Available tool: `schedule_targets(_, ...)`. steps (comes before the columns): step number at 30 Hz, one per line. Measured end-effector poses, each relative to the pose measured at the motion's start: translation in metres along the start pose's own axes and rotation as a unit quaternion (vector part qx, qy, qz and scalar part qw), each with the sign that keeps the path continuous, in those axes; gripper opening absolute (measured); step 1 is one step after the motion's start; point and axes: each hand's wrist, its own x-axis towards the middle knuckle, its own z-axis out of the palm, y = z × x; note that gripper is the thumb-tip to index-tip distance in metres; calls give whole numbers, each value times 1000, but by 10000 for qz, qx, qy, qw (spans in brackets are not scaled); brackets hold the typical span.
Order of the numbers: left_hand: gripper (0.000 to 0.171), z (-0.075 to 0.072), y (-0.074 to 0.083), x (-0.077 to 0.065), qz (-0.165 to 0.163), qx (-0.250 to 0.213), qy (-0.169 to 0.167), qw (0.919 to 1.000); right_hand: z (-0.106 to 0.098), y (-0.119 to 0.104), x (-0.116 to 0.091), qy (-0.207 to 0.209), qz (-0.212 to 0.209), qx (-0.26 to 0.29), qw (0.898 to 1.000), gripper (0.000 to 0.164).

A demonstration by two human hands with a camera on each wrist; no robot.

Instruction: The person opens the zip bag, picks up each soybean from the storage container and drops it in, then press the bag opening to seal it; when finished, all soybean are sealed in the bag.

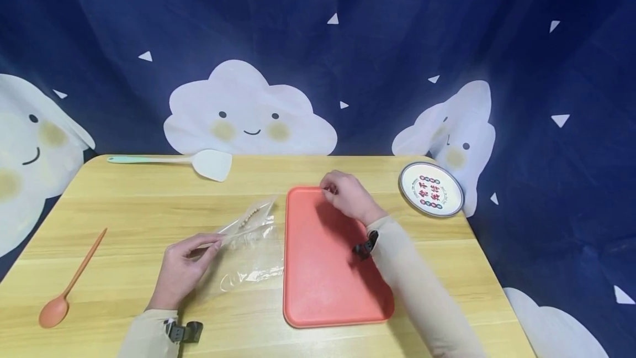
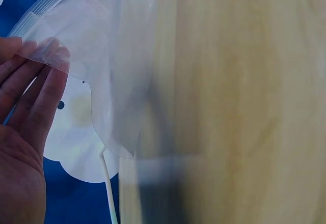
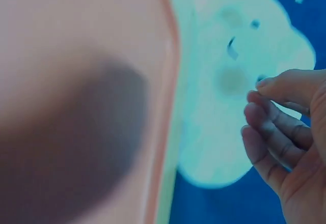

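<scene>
My left hand (image 1: 186, 264) pinches the edge of a clear zip bag (image 1: 255, 261) between thumb and fingers, left of the tray. The ridged zip strip of the bag (image 2: 84, 66) shows in the left wrist view. A short row of small beige beads (image 1: 249, 216) appears at the bag's upper part; whether inside or behind the plastic I cannot tell. Over the far edge of the red tray (image 1: 318, 269) hovers my right hand (image 1: 350, 198), fingers loosely bent. In the right wrist view that hand (image 3: 288, 127) has thumb and forefinger close together, with nothing visible between them.
A white spatula with a pale green handle (image 1: 211, 166) lies along the table's back edge. An orange spoon (image 1: 56, 311) is at the far left. An oval plate with red lettering (image 1: 431, 189) sits at the back right corner. Behind the wooden table hangs a dark blue curtain (image 1: 367, 59).
</scene>
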Motion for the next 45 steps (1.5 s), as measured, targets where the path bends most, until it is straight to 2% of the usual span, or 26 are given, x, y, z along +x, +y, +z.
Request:
schedule_targets(7, 24, -2, 0, 2, 187, -26, 73, 9998, 16, -50, 2, 383, -599, 923, 9932, 9)
schedule_targets(13, 28, -2, -3, 4, 465, -107, 86, 9988, 40, -80, 7, 434, -798, 1389, 9861, 10)
schedule_targets(17, 25, -1, -5, 3, 570, 135, 300, 9978, 58, -91, 14, 51, -845, 1297, 9879, 9)
schedule_targets(20, 22, -1, -4, 2, 545, 356, 423, 9970, 70, -96, 19, -263, -1009, 910, 9904, 11)
schedule_targets(24, 21, -3, -3, 1, 471, 449, 370, 9972, 81, -99, 24, -441, -1278, 409, 9900, 11)
schedule_targets(27, 19, -3, -3, 2, 391, 400, 320, 9979, 84, -99, 25, -523, -1263, 324, 9901, 11)
schedule_targets(33, 16, -4, 0, 2, 196, 308, 291, 9989, 78, -96, 20, -614, -865, 455, 9933, 17)
schedule_targets(38, 16, -5, 1, 2, 145, 318, 326, 9989, 58, -85, 15, -301, -831, 558, 9945, 19)
schedule_targets(41, 17, -4, 0, 1, 101, 259, 340, 9990, 39, -73, 13, -143, -895, 329, 9953, 17)
schedule_targets(45, 17, -5, 0, 1, 4, 170, 339, 9993, 14, -46, 8, -148, -739, -178, 9970, 15)
